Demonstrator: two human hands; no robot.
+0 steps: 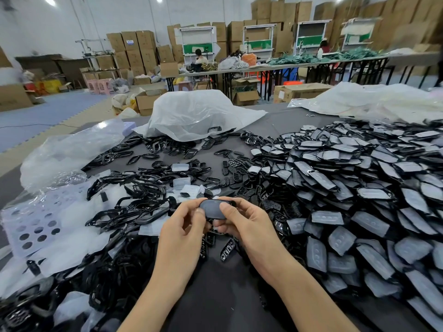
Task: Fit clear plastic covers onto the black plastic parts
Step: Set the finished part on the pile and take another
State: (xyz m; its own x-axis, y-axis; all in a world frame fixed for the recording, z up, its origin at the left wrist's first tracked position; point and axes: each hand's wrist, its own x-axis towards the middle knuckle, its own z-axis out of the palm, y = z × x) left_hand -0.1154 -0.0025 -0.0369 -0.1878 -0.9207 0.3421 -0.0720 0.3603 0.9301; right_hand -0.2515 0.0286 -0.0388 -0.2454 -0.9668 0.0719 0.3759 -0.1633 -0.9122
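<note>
head view over a dark grey surface [217,291] heaped with moulded plastic. to the right spreads a broad pile of finished pieces [364,188], each a flat, angular black shell under a frosted, faintly dimpled clear skin. to the left lie glossy black frames [141,188], thin open loops tangled together, beside a translucent sheet [36,226] punched with round holes. a crinkled clear bag [199,113] sits at the far side. near the middle, held just above the surface, is the black plastic part [230,202], a rounded oblong. its top face looks matte and greyish where the clear cover [212,210] lies over it. both forearms reach in from the near edge and the hands meet on it. the left hand [184,227] has its grip closed on the part's left end, thumb on top, fingers curled beneath. the right hand [243,222] pinches the right end, thumb pressing the top face.
</note>
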